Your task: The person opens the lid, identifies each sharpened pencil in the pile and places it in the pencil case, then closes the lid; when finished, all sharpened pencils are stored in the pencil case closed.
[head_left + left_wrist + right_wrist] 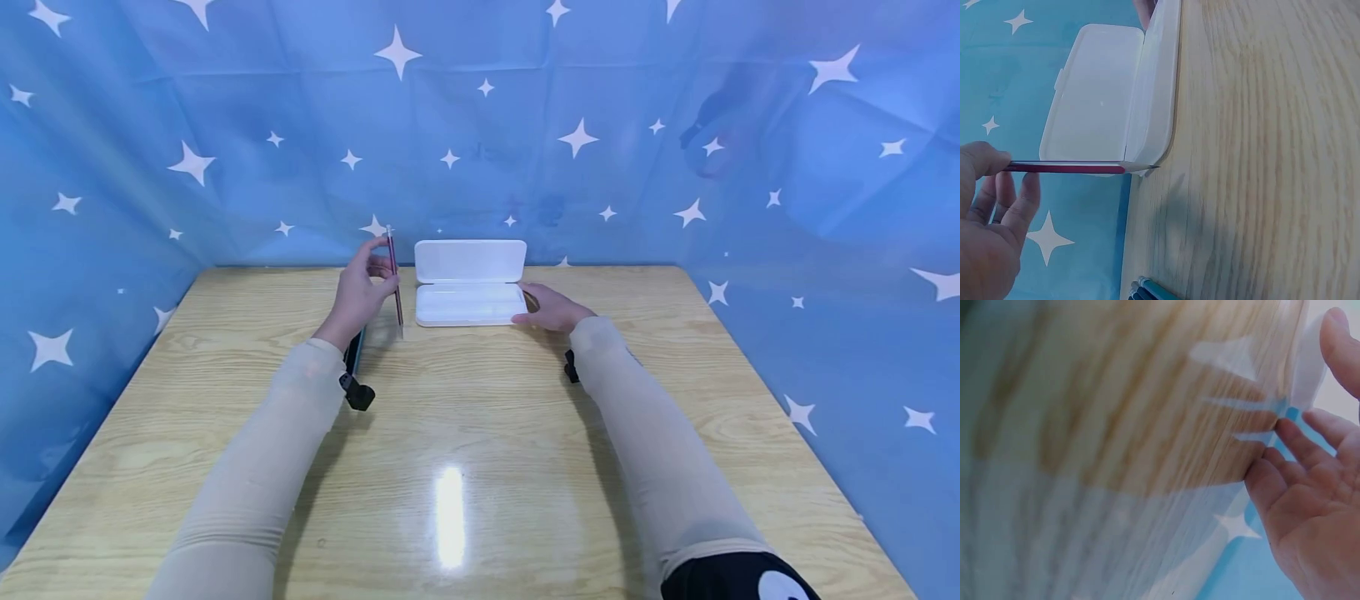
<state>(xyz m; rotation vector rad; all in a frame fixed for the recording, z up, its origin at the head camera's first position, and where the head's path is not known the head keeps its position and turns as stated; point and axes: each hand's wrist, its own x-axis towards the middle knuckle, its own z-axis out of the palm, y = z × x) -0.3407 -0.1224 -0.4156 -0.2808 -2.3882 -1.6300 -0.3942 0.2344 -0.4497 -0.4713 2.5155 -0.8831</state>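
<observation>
My left hand (362,287) pinches a dark red pencil (394,279) near its upper part. The pencil stands almost upright, and its sharpened tip points down near the table. In the left wrist view, that tip overlaps the near end of an opened white pencil case (1094,94); contact cannot be told. The case's hinged lid (471,261) is raised at the back, and its tray (468,305) looks bare. At the case's right end is my right hand (555,308), thumb by the front corner. Its fingers (1304,447) are loosely extended, touching the table.
Several blue and dark pens (1150,290) lie on the wooden table (480,400), partly hidden under the left wrist. A blue cloth (480,125) with white stars hangs behind the table and along its sides. Black wrist cameras (357,392) sit below the forearms.
</observation>
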